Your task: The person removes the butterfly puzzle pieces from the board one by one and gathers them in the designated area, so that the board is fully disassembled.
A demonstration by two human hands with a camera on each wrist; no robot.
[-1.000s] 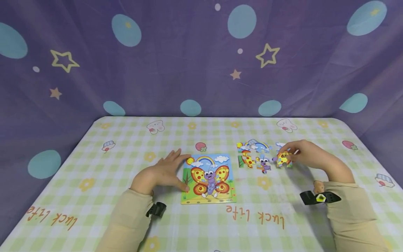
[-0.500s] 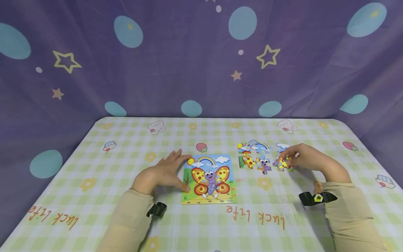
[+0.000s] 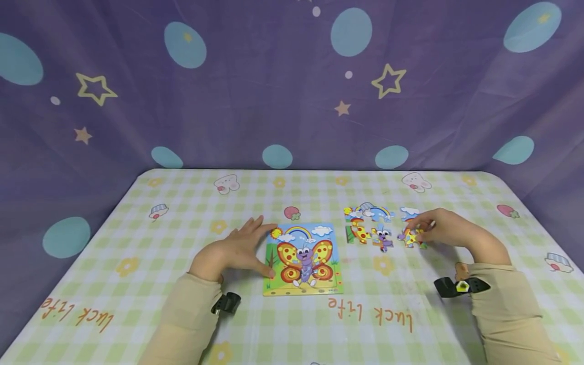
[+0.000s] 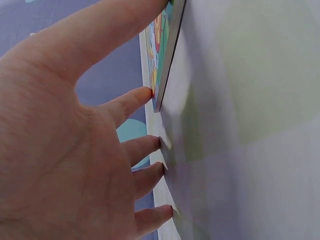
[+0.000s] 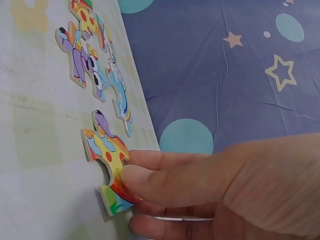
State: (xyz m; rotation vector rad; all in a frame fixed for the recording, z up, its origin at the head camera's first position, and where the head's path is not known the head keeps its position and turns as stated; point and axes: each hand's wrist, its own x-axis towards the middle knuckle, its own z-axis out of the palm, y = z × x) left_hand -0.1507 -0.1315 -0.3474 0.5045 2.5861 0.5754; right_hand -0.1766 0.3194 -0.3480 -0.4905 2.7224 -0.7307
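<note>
A square butterfly puzzle board (image 3: 304, 258) lies on the table. My left hand (image 3: 237, 253) is spread at its left side, thumb and index finger touching the board's edge. In the left wrist view the other fingertips of the left hand (image 4: 75, 140) rest on the tablecloth. My right hand (image 3: 444, 228) pinches a yellow and red wing puzzle piece (image 5: 112, 155) by its outer side, thumb on its printed face. Left of that lie a purple butterfly-face piece (image 3: 382, 237), a left-wing piece (image 3: 359, 232) and a rainbow piece (image 3: 377, 213). A cloud piece (image 3: 409, 213) sits just behind the right fingers, partly hidden.
A sun piece (image 3: 349, 212) lies at the far left of the loose pieces. The checked tablecloth (image 3: 182, 203) has printed flowers, fruit and lettering. Behind the table's far edge hangs a purple curtain (image 3: 255, 91).
The right hand has turned the wing piece slightly and shifted it a little nearer to me, uncovering more of the cloud piece. The left hand and the board keep their place.
</note>
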